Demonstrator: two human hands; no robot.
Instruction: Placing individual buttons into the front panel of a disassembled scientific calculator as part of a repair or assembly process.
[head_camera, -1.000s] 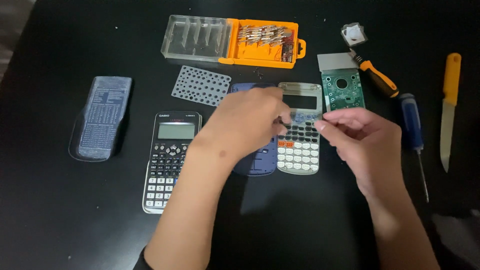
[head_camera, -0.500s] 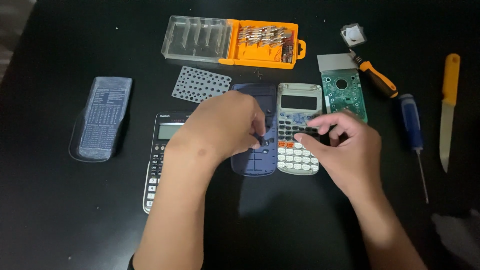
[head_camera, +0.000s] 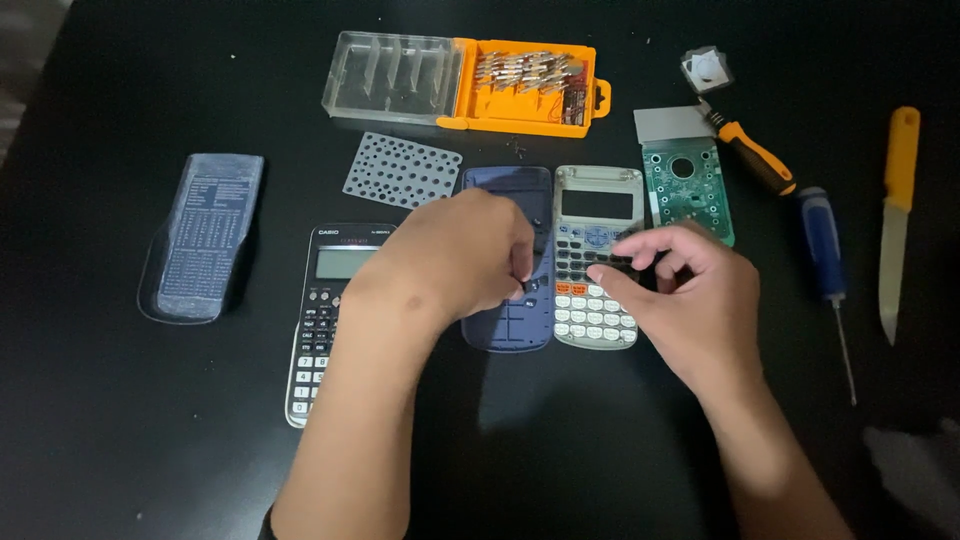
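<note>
While the left hand (head_camera: 465, 255) curls loosely over the blue calculator back cover (head_camera: 512, 300), its fingertips pinch something small and dark — what, I cannot tell; the right hand (head_camera: 690, 295) rests half-open, fingers touching the keys of the grey calculator front (head_camera: 597, 225). Both parts lie side by side on the black counter (head_camera: 120, 420), between a black calculator (head_camera: 325, 300) and a green circuit board (head_camera: 690, 185).

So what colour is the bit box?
Orange, with a clear lid; the bit box shows in the head view.
</note>
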